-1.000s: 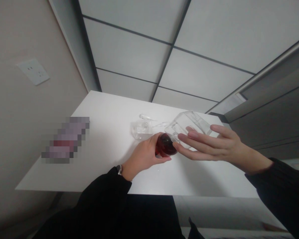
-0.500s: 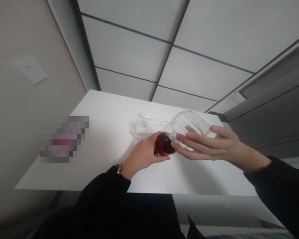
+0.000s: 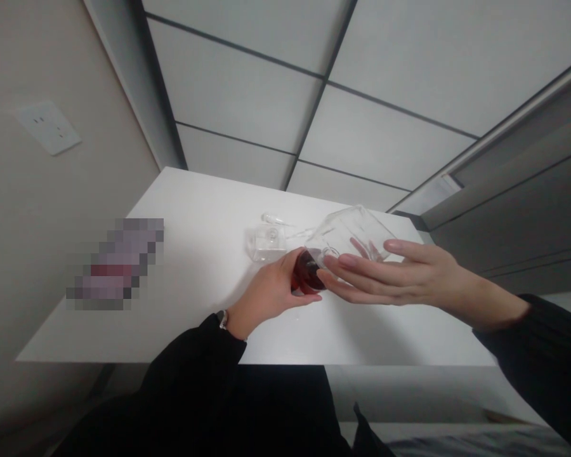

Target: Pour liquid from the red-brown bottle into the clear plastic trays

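Note:
My left hand (image 3: 271, 289) is wrapped round a glass vessel of dark red liquid (image 3: 309, 273), held over the table's middle. My right hand (image 3: 400, 276) grips a clear, angular glass bottle (image 3: 356, 228) from below and the near side, its fingers showing through the wall. The bottle lies tilted, with its round mouth end low and close over the red vessel's rim. Whether the two touch, or anything flows between them, I cannot tell. Just beyond my left hand a small clear square container (image 3: 268, 242) stands on the white table (image 3: 195, 273).
Behind the small container lies a thin clear tube-like piece (image 3: 272, 219), with another slim clear piece (image 3: 301, 233) beside it. A blurred-out flat object (image 3: 117, 263) rests at the table's left edge. A wall with a socket (image 3: 50, 127) rises on the left, pale panels behind.
The clear bottle has turned slightly in my right hand, and more of the fingers show through it. Both hands keep their holds. The whole view has shifted a little.

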`<state>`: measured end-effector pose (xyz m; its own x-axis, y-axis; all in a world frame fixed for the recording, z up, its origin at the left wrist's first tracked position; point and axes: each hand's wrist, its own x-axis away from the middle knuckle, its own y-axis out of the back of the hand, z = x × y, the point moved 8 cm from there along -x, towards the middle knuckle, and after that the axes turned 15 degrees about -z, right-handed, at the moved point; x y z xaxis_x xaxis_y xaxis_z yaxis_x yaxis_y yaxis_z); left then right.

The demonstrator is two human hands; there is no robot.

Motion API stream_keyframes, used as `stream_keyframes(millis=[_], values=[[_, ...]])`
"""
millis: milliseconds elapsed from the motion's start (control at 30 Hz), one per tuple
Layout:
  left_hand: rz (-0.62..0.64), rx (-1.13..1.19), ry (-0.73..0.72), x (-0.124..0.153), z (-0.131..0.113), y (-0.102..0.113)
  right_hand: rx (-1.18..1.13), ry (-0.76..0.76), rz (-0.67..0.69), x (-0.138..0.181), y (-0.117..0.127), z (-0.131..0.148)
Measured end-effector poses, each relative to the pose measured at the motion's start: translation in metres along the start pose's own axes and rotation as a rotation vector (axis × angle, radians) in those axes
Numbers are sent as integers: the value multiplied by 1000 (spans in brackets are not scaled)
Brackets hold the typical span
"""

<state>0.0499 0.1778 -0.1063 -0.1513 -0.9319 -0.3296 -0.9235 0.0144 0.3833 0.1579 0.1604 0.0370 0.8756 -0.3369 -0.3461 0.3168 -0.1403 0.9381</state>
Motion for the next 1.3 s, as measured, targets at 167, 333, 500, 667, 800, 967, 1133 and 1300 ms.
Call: stream_keyframes(millis=[167,333,500,667,800,967,1133,1300], values=[[5,11,10,0,1,0,56,39,70,1,-4,3],[11,17,16,-1,-2,1,115,0,-58,7,0,-2],[-1,4,-40,-1,-3,1,96,-170,-219,22,2,-14],[-24,-21,-84,-1,-2,1,268,-162,-350,37,2,-17],[-3,-23,-51,-2,-2,1,292,-253,-412,50,-5,-27],[-4,-43,-50,-4,-2,2,342,-256,-598,61,-9,-25],[-6,-49,-44,-4,0,3,301,-437,-783,77,-20,-34],[-10,-65,-51,-6,1,4,-61,-887,-889,118,-72,-58]])
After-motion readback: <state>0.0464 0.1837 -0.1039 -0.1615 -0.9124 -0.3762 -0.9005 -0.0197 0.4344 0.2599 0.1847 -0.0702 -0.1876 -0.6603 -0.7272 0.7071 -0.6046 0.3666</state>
